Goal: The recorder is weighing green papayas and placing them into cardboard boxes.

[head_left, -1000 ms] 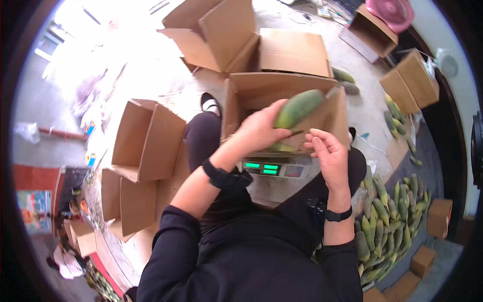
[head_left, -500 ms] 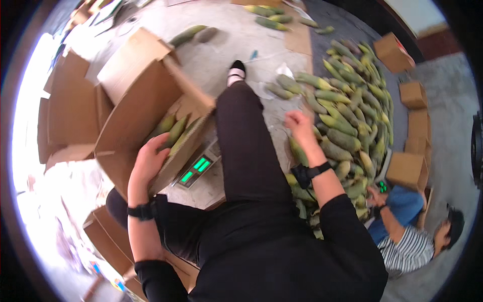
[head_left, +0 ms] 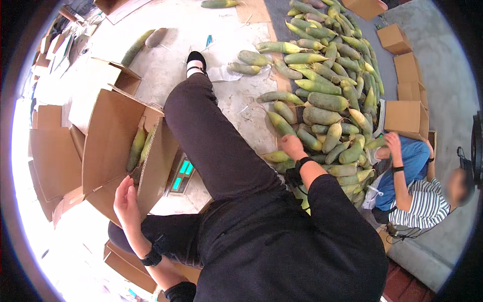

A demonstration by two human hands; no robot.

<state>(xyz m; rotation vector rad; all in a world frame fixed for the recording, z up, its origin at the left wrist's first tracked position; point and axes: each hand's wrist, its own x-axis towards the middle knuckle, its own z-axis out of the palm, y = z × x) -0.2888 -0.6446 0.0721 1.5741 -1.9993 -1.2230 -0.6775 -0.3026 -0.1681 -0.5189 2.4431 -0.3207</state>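
Observation:
My left hand is open, its fingers loosely stretched beside the near end of a cardboard box, with nothing in it. Inside that box lie a few long green radishes, partly hidden by its walls. A scale with a lit display shows at the box's right side, next to my bent leg. My right hand is closed, fingers curled, at the near-left edge of a big heap of green radishes. It is right by the lower end of one radish; what it holds, if anything, is hidden.
Another open carton stands left of the box, and one more below my left leg. Loose radishes lie on the floor ahead. At right, a co-worker sits beside the heap, near several cartons.
My left hand has drawn back out of the box, away from the radishes. My right hand has come to the heap's edge. The whole view has shifted, and the co-worker has raised a hand.

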